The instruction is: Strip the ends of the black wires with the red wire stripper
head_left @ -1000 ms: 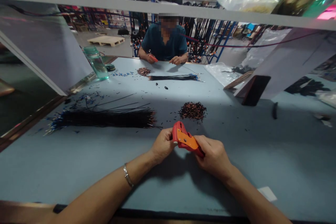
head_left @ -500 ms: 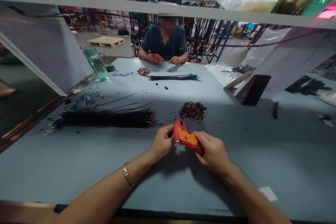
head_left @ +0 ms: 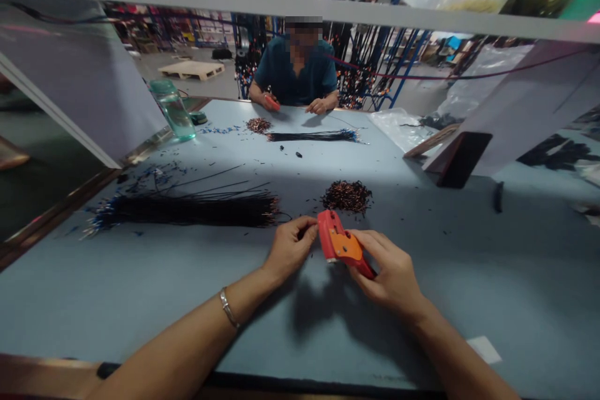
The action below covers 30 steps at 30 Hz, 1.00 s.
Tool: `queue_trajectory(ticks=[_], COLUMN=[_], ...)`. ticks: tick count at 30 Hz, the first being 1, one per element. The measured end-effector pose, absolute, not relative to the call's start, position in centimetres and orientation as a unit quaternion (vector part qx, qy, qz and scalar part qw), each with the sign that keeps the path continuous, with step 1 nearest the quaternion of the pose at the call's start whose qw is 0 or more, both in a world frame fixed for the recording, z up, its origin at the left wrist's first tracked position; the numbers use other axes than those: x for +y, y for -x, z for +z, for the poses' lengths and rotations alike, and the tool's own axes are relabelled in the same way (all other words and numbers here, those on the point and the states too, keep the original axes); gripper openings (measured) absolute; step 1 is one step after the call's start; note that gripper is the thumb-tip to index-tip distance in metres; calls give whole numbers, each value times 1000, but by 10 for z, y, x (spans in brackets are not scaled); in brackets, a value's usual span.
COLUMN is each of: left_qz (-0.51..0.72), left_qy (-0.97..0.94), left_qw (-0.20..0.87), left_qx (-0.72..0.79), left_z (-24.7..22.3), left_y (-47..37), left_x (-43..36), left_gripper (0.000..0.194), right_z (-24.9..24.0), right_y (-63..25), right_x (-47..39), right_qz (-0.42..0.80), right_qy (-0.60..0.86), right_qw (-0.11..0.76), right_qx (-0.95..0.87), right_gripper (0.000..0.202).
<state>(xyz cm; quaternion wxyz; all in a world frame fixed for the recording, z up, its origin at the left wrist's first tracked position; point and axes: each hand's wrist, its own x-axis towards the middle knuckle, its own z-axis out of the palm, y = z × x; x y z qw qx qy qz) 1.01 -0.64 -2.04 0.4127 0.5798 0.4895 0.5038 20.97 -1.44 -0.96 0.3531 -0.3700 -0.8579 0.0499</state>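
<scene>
Blue bench (head_left: pixel 140 300) is standing in a cluttered workshop. Right hand (head_left: pixel 391 275) is gripping the red tool (head_left: pixel 341 244) near the front edge; left hand (head_left: pixel 290 245), pinched closed on something too small to tell, has drawn away from it since earlier.

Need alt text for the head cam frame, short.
Right hand grips a red-orange hand tool over a blue table; left hand pinches something small beside it. Black wire bundle lies left, a copper-coloured pile just beyond, a seated person opposite.
</scene>
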Motion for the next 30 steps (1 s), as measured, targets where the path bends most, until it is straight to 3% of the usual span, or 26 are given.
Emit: queue_trajectory(ticks=[4, 8, 13, 17, 23, 27, 30], left_qz=[512, 522, 529, 531, 533, 541, 544], left_qy=[-582, -586, -573, -556, -545, -545, -547], left_qw=[377, 355, 359, 368, 363, 351, 344], left_qx=[506, 508, 513, 523, 535, 536, 534], left_z=[-20, -21, -24, -27, -21, -19, -20], left_y=[-8, -6, -5, -5, -5, -5, -5], left_x=[-5, -4, -2, 0, -2, -3, -3], left_gripper=[21, 18, 17, 19, 19, 19, 18], right_z=[-13, -14, -13, -12, -10, -5, -3], right_y=[-213, -213, -215, -216, -218, -221, -222], right_x=[-9, -6, -5, -4, -6, -8, -8], right_qz=[-39, -102, -152, -150, -44, 97, 240], right_qy=[419, 371, 354, 339, 443, 500, 528], right_qw=[310, 357, 316, 377, 415, 480, 478], right_qx=[-853, -851, -867, -849, -794, -714, -660], right_gripper=[41, 45, 43, 49, 42, 34, 33])
